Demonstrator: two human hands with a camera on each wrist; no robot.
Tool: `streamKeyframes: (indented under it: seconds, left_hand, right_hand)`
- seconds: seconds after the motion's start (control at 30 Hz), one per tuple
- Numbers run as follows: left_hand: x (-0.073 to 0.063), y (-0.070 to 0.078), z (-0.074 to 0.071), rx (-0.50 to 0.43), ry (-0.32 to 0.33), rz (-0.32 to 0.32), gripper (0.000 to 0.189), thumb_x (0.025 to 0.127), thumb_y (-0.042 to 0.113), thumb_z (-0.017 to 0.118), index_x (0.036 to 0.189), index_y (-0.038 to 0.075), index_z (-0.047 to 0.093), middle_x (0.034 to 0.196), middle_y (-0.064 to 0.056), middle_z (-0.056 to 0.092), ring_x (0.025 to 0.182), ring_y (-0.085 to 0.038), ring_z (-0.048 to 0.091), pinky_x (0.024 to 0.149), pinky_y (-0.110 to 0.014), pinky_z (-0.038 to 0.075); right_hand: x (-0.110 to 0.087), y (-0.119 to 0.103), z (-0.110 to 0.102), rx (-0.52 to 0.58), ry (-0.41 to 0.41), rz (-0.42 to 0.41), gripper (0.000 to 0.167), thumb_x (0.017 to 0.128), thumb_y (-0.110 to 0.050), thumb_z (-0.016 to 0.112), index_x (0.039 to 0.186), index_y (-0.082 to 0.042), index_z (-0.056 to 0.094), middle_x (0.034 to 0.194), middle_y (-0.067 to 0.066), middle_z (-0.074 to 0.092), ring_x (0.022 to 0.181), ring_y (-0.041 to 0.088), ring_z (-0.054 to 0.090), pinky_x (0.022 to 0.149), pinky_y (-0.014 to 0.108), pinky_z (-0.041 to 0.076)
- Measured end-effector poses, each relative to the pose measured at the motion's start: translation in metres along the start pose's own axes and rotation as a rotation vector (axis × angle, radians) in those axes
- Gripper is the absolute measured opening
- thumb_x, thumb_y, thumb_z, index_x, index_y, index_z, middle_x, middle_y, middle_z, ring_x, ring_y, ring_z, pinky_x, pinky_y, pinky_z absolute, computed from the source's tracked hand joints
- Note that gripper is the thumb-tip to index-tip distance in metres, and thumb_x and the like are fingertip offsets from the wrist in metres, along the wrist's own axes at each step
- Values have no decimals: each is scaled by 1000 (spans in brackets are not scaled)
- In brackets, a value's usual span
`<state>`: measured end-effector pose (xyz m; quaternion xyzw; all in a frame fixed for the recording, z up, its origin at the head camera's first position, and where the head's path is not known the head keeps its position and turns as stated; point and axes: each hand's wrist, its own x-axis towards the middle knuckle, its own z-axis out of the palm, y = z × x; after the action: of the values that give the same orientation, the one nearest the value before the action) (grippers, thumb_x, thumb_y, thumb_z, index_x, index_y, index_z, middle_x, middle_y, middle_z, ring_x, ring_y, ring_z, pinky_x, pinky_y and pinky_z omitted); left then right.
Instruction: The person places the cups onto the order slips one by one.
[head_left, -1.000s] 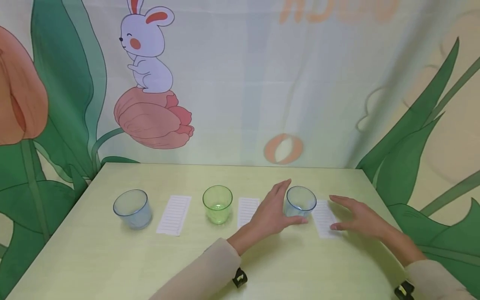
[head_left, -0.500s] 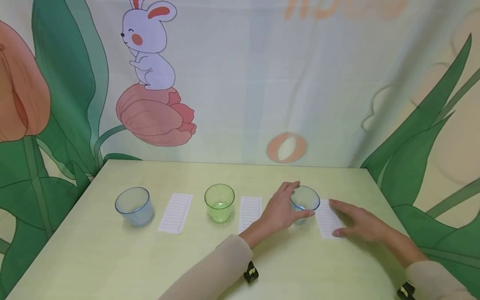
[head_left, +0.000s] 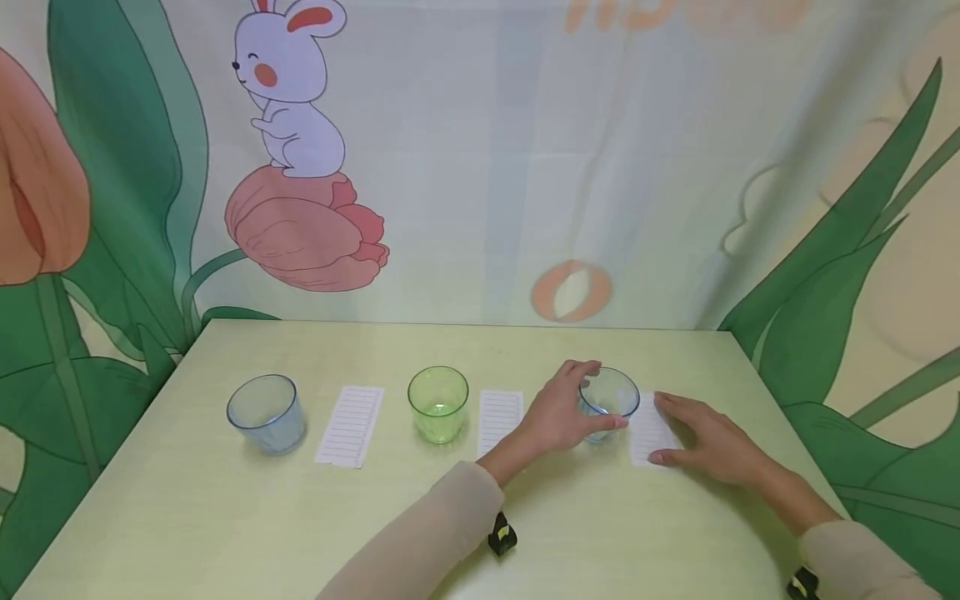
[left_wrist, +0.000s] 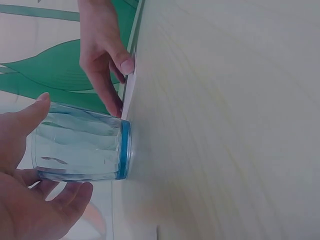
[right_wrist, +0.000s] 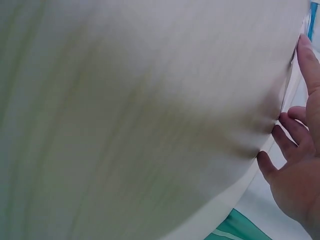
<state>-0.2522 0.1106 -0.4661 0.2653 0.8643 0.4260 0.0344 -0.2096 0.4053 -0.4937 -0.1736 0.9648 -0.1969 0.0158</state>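
Observation:
At the right of the head view, my left hand point(head_left: 557, 412) holds a clear blue glass cup point(head_left: 615, 393), thumb on the near side and fingers on the far side. The left wrist view shows the cup point(left_wrist: 82, 142) by the tabletop between that thumb and the fingers. Just right of the cup lies a white lined paper slip point(head_left: 647, 429). My right hand point(head_left: 712, 437) rests fingertips and thumb on the slip's right side, its fingers loosely bent. In the right wrist view its fingertips point(right_wrist: 263, 157) touch down at the surface.
A green glass cup point(head_left: 438, 404) stands mid-table, with another blue glass cup point(head_left: 268, 417) at the left. One lined slip point(head_left: 350, 427) lies between those two; a second slip point(head_left: 500, 421) is partly behind my left forearm. A printed curtain point(head_left: 450, 167) hangs behind the table point(head_left: 300, 533).
My left hand has moved right and taken hold of the blue glass cup. My right hand has come onto the slip, which has shifted slightly away from me and toward the cup.

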Motion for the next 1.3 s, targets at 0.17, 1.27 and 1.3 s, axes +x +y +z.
streamKeyframes:
  seconds: [0.17, 1.27, 1.3]
  left_hand:
    - [1, 2, 1, -1, -13, 6, 89, 87, 52, 87, 159, 17, 47, 150, 0, 53, 134, -17, 58, 105, -33, 52]
    - [42, 29, 39, 14, -42, 44, 91, 79, 55, 92, 150, 12, 56, 143, -2, 59, 122, -11, 59, 100, -21, 50]
    - [43, 31, 40, 28, -44, 46, 90, 79, 56, 91, 150, 13, 56, 143, -1, 59, 122, -11, 59, 100, -21, 50]
  right_hand:
    - [-2, -2, -4, 79, -9, 46, 102, 86, -57, 84, 160, 0, 43, 163, 24, 42, 150, 51, 35, 116, 72, 30]
    - [-3, 18, 2, 217, -25, 6, 94, 85, -51, 87, 160, -14, 45, 164, 23, 41, 151, 54, 31, 116, 77, 26]
    - [-4, 19, 2, 221, -25, 9, 93, 85, -51, 87, 160, -15, 45, 164, 22, 42, 151, 54, 32, 115, 78, 26]
